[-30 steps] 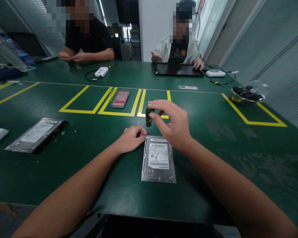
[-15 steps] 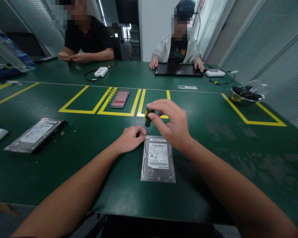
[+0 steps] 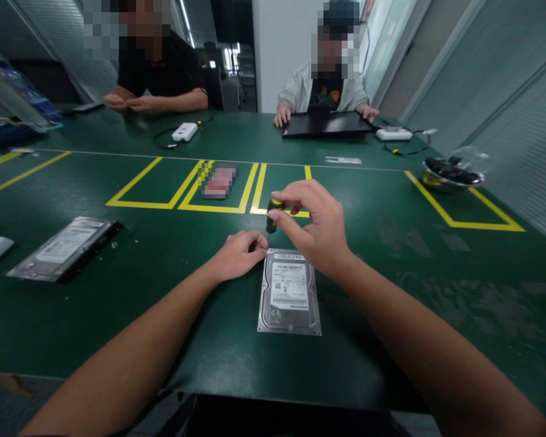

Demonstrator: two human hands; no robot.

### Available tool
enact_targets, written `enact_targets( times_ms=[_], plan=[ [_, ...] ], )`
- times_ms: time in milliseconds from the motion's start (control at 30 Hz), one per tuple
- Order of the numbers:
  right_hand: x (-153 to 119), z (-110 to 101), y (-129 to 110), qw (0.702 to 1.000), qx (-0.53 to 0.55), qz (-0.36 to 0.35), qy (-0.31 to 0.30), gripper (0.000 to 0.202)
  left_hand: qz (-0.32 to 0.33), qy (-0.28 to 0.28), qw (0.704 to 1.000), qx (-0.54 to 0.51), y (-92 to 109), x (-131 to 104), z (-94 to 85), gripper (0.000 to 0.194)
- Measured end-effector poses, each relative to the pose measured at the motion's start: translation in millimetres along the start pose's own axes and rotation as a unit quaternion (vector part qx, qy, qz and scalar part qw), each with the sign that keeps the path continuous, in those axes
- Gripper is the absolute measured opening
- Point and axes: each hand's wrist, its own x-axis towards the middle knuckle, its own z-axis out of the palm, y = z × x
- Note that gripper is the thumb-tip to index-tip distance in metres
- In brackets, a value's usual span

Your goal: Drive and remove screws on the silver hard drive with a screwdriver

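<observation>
Head view: right hand [image 3: 321, 233] grips screwdriver [image 3: 273, 215] upright over hard drive [image 3: 290, 291]; left hand [image 3: 239, 254] pinches beside it.

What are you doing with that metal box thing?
A person holds a small screwdriver upright in the right hand, its tip at the far left corner of a hard drive lying flat on the green table. The left hand pinches right beside that corner. Another hard drive lies to the left.

The right hand [image 3: 316, 227] has turned slightly on the screwdriver [image 3: 272, 216] handle.
</observation>
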Motion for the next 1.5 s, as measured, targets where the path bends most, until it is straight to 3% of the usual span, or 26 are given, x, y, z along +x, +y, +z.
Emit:
enact_targets(
  times_ms=[167,300,433,667,800,1033,1200,1500],
  plan=[
    [-0.6,1.3,0.2,1.0,0.014,0.009,0.007,0.019,-0.004,0.001,1.0,0.007,0.7,-0.2,-0.4,0.015],
    [-1.5,0.8,0.7,1.0,0.004,0.013,0.0,0.011,-0.004,-0.001,1.0,-0.005,-0.8,0.3,0.1,0.015],
    [-1.9,0.1,1.0,1.0,0.004,0.004,-0.018,0.02,-0.002,-0.001,1.0,-0.006,-1.0,0.6,0.4,0.015],
    [-1.8,1.7,0.6,1.0,-0.007,0.019,0.002,0.011,-0.001,0.0,1.0,0.0,0.2,0.4,-0.1,0.014],
    [-2.6,1.9,0.4,1.0,0.006,0.017,-0.014,0.019,0.001,-0.002,1.0,-0.002,-0.6,0.2,0.1,0.015],
    [-2.8,2.3,0.1,0.999,-0.016,0.027,0.008,0.012,0.001,0.002,1.0,-0.001,-0.8,0.1,0.5,0.014],
    [-4.1,3.1,0.3,1.0,0.003,0.024,-0.019,0.027,-0.001,0.002,1.0,0.002,-1.8,0.5,1.0,0.014],
    [-7.2,7.8,-2.4,0.999,-0.002,0.041,0.0,0.022,0.003,0.001,1.0,0.01,-2.7,0.5,1.1,0.015]
  ],
)
